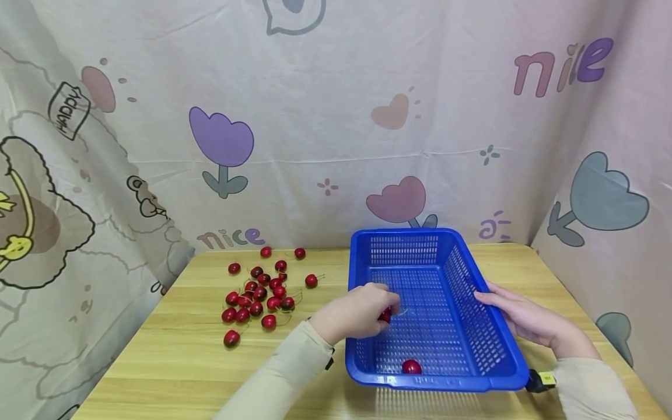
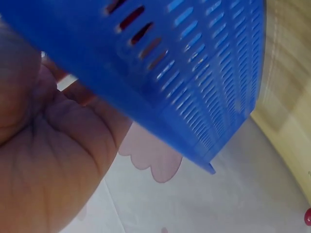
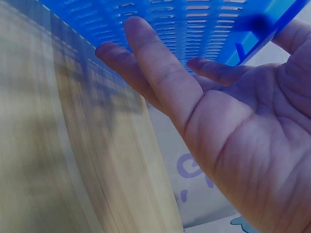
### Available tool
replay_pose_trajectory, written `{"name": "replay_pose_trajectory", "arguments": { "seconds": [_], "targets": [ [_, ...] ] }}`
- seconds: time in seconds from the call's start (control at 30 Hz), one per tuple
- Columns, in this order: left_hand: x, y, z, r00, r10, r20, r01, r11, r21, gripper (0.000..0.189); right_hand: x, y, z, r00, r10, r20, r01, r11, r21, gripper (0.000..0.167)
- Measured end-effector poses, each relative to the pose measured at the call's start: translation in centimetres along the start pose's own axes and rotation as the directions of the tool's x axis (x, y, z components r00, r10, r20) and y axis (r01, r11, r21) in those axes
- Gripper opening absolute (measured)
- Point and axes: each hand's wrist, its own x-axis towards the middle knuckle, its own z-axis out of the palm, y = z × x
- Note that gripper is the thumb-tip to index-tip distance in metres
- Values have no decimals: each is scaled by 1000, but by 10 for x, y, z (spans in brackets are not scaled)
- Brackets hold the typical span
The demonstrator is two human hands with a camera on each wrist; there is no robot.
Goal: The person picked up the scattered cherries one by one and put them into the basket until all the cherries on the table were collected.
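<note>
In the head view my left hand reaches over the left wall of a blue plastic basket. Its fingertips pinch a dark red cherry with a thin green stem, partly hidden by the fingers. Another cherry lies in the basket near its front wall. My right hand holds the basket's right side, thumb at the rim. In the right wrist view its fingers stretch beneath the slotted basket. A gap shows there between basket and table.
Many loose cherries, some with stems, are scattered on the wooden table left of the basket. A patterned cloth hangs behind the table and at both sides.
</note>
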Motion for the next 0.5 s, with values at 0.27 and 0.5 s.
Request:
{"name": "replay_pose_trajectory", "arguments": {
  "seconds": [0.27,0.5],
  "targets": [
    [-1,2,5,999,45,17,-45,999,27,16,1,1,-1,1000,-3,7,3,1000,18,76],
    [-5,-1,3,998,60,-23,-59,998,33,15,1,2,-2,1000,2,3,-2,1000,3,76]
  ]
}}
